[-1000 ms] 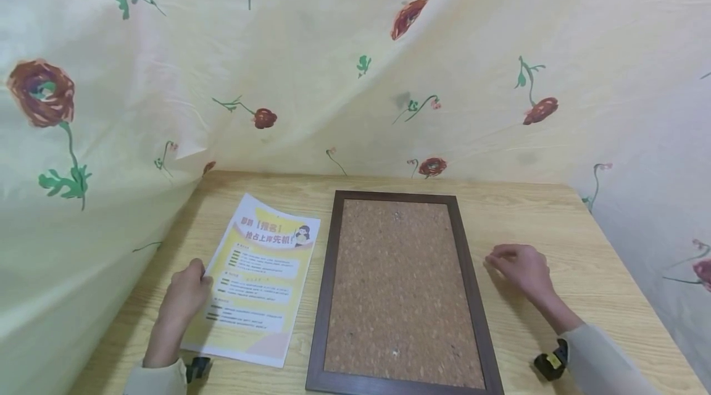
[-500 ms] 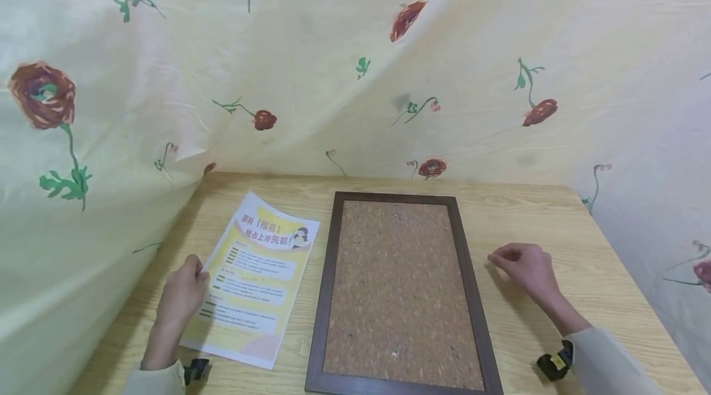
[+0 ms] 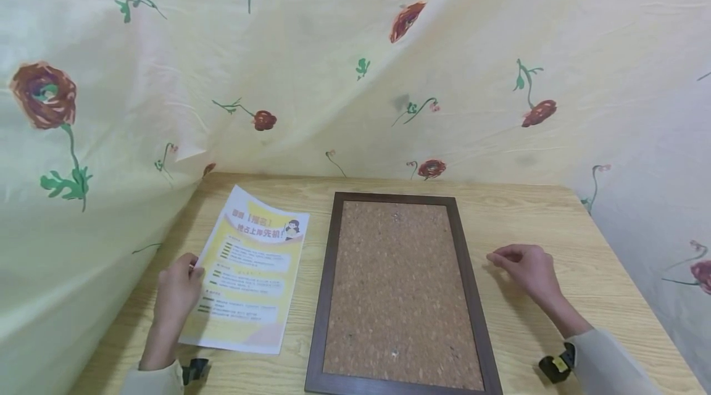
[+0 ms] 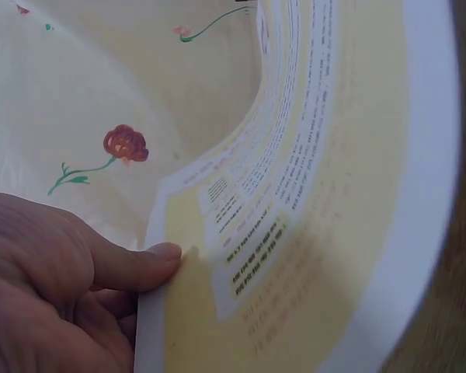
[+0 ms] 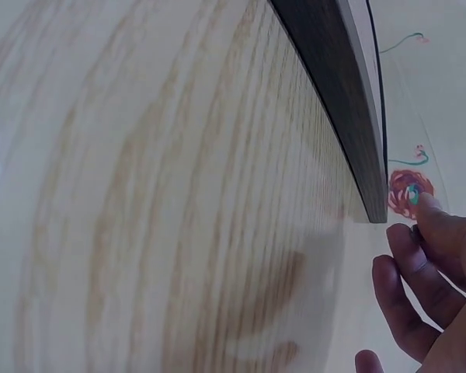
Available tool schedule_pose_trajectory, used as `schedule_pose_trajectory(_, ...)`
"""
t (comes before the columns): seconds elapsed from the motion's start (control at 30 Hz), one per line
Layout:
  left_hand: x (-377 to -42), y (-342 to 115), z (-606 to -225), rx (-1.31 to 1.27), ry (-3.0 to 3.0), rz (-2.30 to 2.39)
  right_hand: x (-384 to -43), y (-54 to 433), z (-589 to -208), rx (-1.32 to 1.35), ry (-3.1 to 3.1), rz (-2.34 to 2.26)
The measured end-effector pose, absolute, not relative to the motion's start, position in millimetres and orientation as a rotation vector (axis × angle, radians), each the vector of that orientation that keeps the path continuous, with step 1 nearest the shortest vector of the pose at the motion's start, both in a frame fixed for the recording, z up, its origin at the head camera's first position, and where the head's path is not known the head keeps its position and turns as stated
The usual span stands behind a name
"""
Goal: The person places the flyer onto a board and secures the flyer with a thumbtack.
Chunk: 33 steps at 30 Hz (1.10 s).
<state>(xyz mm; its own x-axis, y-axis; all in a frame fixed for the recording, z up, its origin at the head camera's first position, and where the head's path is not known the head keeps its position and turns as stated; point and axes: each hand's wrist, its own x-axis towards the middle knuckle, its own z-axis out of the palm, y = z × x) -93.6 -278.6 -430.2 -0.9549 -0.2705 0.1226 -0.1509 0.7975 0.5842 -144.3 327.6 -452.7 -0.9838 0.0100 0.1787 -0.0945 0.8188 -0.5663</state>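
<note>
My left hand [image 3: 176, 296] pinches the left edge of a printed paper poster [image 3: 244, 284], yellow and white with a cartoon figure near its top. In the left wrist view the poster [image 4: 334, 233] bows in a curve, the thumb on its printed face. A dark-framed cork board [image 3: 405, 290] lies on the table, to the right of the poster. Beyond the board's right edge, my right hand [image 3: 528, 268] hovers with thumb and index fingertip together. The right wrist view shows a small dark thing [image 5: 416, 231] between those fingertips, mostly hidden.
The light wooden table [image 3: 555, 216] extends around the board. Small shiny spots [image 3: 395, 353] show on the cork near its corners. A flowered cloth [image 3: 311, 62] hangs behind the table and along both sides.
My left hand has shifted the poster slightly left, and its lower edge has moved up a little. The right hand and the cork board have hardly moved.
</note>
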Motion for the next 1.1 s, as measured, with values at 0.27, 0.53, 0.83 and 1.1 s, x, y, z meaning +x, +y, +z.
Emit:
schedule_pose_trajectory(0.27, -94.8, -278.9, -426.9, 0.356, -2.729, -0.86, -143.0, 330.0, -450.9, 0.045, -2.825, 0.921)
schedule_pose_trajectory(0.53, -96.9, -280.3, -423.5, 0.42, -2.727, -0.885, -143.4, 331.0, -450.1, 0.058, -2.81, 0.911)
schedule_pose_trajectory(0.83, -96.7, -284.0, -422.3, 0.429, -2.638, -0.961, -143.6, 332.0, -449.2, 0.065, -2.804, 0.915)
schedule_pose_trajectory(1.1, -96.2, -286.9, -422.7, 0.469, -2.63, -1.04, -142.2, 333.7, -447.6, 0.07, -2.801, 0.937)
